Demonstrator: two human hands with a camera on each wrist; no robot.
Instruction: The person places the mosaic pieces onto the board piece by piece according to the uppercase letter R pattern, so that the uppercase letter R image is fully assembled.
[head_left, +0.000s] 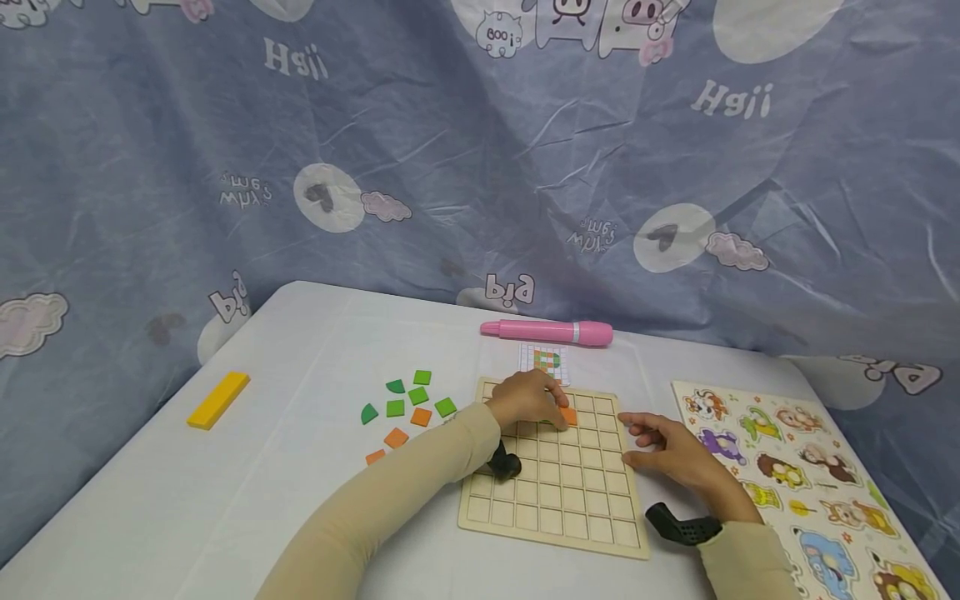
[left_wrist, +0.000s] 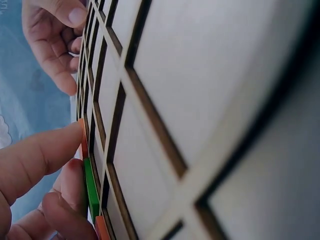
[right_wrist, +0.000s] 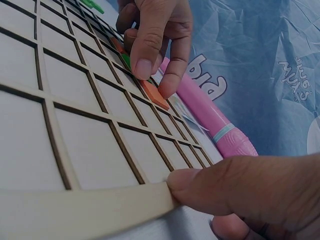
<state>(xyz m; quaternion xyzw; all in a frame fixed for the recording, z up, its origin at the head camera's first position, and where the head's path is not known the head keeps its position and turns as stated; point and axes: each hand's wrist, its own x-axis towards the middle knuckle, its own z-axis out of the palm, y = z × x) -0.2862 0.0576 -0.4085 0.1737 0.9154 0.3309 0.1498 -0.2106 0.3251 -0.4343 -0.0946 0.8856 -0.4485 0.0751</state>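
Note:
My left hand [head_left: 527, 398] is over the upper part of the wooden grid board [head_left: 555, 540], pinching a small orange square tile [right_wrist: 154, 95] between thumb and fingertip. That tile lies at one of the board's cells. Beside it on the board, a green tile [left_wrist: 91, 190] and another orange tile [left_wrist: 101, 227] show in the left wrist view, mostly covered by my left hand in the head view. At the board's right edge is my right hand [head_left: 671, 454], its thumb touching the rim and its fingers loosely extended alongside.
Loose green tiles [head_left: 395, 408] and orange tiles [head_left: 396, 437] lie left of the board. Behind it are a pattern card [head_left: 558, 354] and a pink marker [head_left: 547, 332]. An animal puzzle board [head_left: 817, 492] lies at the right; a yellow block [head_left: 218, 401] sits far left.

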